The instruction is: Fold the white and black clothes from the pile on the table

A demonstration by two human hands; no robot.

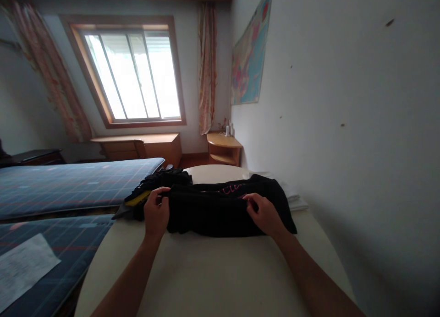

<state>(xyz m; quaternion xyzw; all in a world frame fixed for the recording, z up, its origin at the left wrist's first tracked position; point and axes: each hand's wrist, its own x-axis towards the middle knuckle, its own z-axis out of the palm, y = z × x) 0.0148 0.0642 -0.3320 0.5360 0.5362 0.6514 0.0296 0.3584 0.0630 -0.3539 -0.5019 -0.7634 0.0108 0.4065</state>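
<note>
A black garment (209, 216), probably a shirt, lies partly folded across the round white table (213, 271). Pink lettering shows on its far part. My left hand (157, 211) pinches the garment's left edge between thumb and fingers. Farther right, my right hand (263, 211) is closed on a fold of the same cloth, just below the lettering. Behind my left hand sits a heap of dark clothes (165, 178) with a yellow patch in it. The undersides of the folds are hidden.
Left of the table are beds with blue plaid mattresses (68, 182), one bearing a paper sheet (25, 266). Some white papers (298, 202) lie at the table's right edge by the wall (343, 179). A corner shelf (225, 145) and a wooden desk (158, 145) stand beyond.
</note>
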